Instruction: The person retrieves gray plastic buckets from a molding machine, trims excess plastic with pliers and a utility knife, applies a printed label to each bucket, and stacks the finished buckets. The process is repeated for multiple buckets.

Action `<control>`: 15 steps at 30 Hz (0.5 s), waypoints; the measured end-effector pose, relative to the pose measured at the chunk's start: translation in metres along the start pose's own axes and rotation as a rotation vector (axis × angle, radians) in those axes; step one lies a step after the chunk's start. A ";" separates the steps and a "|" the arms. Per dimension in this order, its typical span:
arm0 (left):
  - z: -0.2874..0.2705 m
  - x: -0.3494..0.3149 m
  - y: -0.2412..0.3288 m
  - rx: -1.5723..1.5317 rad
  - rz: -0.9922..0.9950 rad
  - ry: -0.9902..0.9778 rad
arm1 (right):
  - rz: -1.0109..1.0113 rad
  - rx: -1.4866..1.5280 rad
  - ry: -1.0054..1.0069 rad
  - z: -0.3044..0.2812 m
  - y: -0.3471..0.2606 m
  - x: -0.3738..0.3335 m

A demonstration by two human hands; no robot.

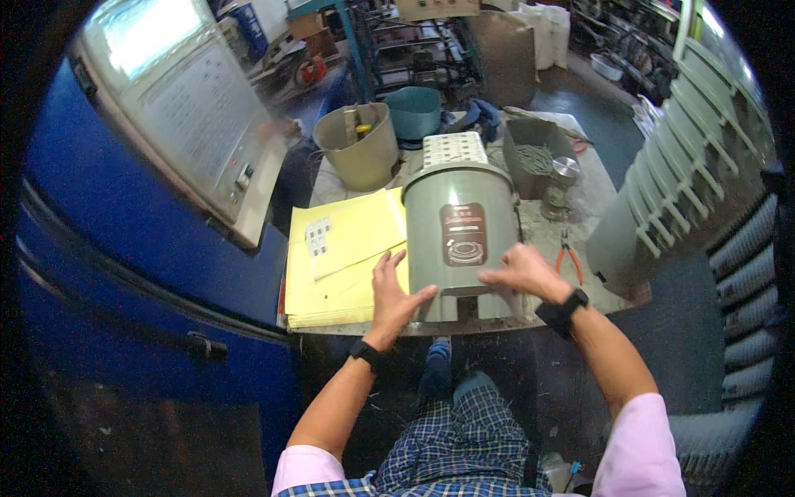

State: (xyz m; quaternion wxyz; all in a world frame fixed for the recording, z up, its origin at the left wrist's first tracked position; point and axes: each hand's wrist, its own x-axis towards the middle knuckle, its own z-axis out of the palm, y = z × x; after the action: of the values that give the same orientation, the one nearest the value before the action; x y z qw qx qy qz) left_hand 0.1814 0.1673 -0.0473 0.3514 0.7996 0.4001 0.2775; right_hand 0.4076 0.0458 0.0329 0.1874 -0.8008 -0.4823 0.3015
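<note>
A grey-green plastic bucket (421, 217) lies in front of me on the worktable, its wide rim facing away. On its upper side sits a brown label (464, 236) with pale print and a drawing. My left hand (392, 296) is open beside the bucket's near left corner, fingers spread and thumb stretched toward its near end. At the label's lower right, my right hand (527, 274) has its fingers curled in, with the thumb laid against the bucket. Nothing shows in either hand. The undersides of the right fingers are hidden.
Yellow sheets (348, 289) with a label sheet (325, 245) lie left. Orange-handled pliers (568, 259) and a glass jar (556, 199) are right. Behind are a grey bucket (356, 153), a white basket (455, 148) and a bin of wire pieces (534, 157). Stacked buckets (662, 199) rise right.
</note>
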 end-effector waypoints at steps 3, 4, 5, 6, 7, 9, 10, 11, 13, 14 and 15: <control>-0.023 0.008 -0.068 -0.010 -0.221 0.189 | -0.136 -0.195 -0.109 0.016 0.007 -0.036; -0.031 0.012 -0.092 0.080 -0.358 0.211 | -0.172 -0.043 -0.186 0.024 0.011 -0.050; -0.037 0.014 -0.114 0.152 -0.421 0.247 | -0.177 0.080 -0.279 0.033 0.015 -0.064; -0.043 0.017 -0.132 0.210 -0.435 0.237 | -0.242 0.149 -0.300 0.048 0.018 -0.074; -0.044 0.023 -0.147 0.265 -0.494 0.202 | -0.335 0.215 -0.310 0.062 0.022 -0.082; -0.036 0.037 -0.165 0.514 -0.317 0.179 | -0.295 0.250 -0.420 0.087 0.028 -0.088; -0.032 0.046 -0.170 0.638 -0.229 0.152 | -0.217 0.299 -0.460 0.100 0.030 -0.090; -0.027 0.056 -0.173 0.717 -0.183 0.073 | -0.095 0.302 -0.516 0.111 0.029 -0.090; -0.018 0.066 -0.175 0.732 -0.173 -0.016 | 0.061 0.308 -0.575 0.129 0.029 -0.090; -0.014 0.064 -0.175 0.753 -0.197 -0.078 | 0.017 0.373 -0.560 0.137 0.028 -0.092; -0.012 0.057 -0.173 0.781 -0.187 -0.099 | 0.093 0.341 -0.583 0.143 0.028 -0.093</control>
State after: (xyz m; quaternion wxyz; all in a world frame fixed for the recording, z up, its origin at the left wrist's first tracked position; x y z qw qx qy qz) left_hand 0.1253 0.2936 -0.1670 0.0639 0.8455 0.5291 0.0328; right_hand 0.2983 -0.0485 -0.0630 0.1589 -0.6593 -0.4213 0.6021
